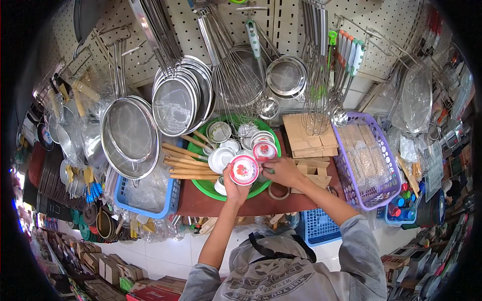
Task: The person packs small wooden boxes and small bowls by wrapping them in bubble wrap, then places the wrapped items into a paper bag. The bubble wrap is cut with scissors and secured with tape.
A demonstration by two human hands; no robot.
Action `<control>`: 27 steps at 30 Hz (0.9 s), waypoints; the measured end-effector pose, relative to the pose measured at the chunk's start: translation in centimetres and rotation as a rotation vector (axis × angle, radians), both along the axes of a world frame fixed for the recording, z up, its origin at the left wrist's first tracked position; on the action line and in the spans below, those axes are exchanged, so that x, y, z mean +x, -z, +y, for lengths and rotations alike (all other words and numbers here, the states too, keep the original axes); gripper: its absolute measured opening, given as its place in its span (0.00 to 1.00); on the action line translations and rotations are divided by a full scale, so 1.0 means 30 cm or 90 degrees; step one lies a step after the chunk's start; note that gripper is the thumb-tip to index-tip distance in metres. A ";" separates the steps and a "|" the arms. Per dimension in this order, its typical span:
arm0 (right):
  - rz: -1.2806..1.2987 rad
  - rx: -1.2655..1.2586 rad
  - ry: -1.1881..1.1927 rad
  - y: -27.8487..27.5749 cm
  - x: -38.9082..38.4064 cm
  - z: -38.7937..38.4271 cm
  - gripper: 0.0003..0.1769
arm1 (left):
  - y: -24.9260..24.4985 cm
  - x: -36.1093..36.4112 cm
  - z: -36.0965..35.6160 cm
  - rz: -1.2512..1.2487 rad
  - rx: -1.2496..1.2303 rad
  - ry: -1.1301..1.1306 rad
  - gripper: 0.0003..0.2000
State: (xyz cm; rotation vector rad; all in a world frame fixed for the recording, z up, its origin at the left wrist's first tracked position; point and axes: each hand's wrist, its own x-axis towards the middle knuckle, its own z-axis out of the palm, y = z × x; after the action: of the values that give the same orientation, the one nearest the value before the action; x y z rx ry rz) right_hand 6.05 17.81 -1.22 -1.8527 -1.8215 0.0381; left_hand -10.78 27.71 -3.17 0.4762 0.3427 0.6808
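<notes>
My left hand (237,189) holds a small white dish (244,169) with a pink-red rim and a red flower print, its inside facing up toward me. Just to the right, my right hand (279,171) has its fingers curled together close to the dish's rim; whether they pinch anything is hidden. Behind them, a second flowered dish (264,150) lies among several small white bowls (221,159) in a green basin (205,186). Wooden handles (188,164) stick out over the basin's left side.
Strainers (174,106) and whisks (236,85) hang low over the basin. Flat cardboard (309,135) and a tape roll (279,191) lie at the right on the brown table (193,200). A purple basket (369,200) stands further right, a blue basket (173,200) at left.
</notes>
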 end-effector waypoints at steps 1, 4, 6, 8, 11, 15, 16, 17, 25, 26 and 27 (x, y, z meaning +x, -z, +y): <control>0.110 -0.030 0.037 -0.015 -0.001 -0.011 0.14 | 0.009 0.001 0.002 0.002 -0.008 -0.004 0.27; 0.392 -0.060 0.128 -0.013 -0.003 -0.030 0.15 | 0.016 0.000 0.005 -0.005 -0.020 -0.006 0.28; 0.519 -0.002 0.165 0.036 -0.008 -0.031 0.16 | 0.009 -0.009 -0.001 -0.023 -0.018 0.009 0.28; 0.620 0.074 0.193 0.047 -0.023 -0.035 0.15 | 0.009 -0.009 0.002 -0.032 -0.009 0.030 0.28; 0.635 0.173 0.179 0.039 -0.066 -0.046 0.14 | 0.012 -0.010 0.002 -0.006 -0.001 0.016 0.28; 0.362 0.225 0.035 -0.075 -0.111 -0.080 0.14 | 0.005 0.010 -0.005 0.094 -0.014 -0.042 0.29; 0.330 0.189 0.010 -0.097 -0.125 -0.085 0.15 | 0.011 0.009 -0.003 0.094 -0.008 -0.025 0.28; 0.273 0.189 -0.010 -0.093 -0.135 -0.082 0.15 | 0.020 0.008 0.002 0.093 -0.002 -0.007 0.28; -0.035 0.157 -0.036 -0.036 -0.177 -0.063 0.14 | 0.017 -0.003 0.001 0.044 0.027 0.016 0.28; -0.043 0.152 -0.037 -0.033 -0.179 -0.061 0.14 | 0.009 -0.010 -0.004 0.036 0.027 0.024 0.28; -0.035 0.148 -0.042 -0.036 -0.183 -0.060 0.14 | 0.000 -0.014 -0.009 0.027 0.027 0.032 0.27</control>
State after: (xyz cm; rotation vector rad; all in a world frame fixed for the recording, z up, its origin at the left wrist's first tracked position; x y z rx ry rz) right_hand 0.57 16.02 -0.15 -1.6470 -1.8378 -0.1936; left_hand -11.21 27.43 -3.17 0.5394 0.3561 0.6306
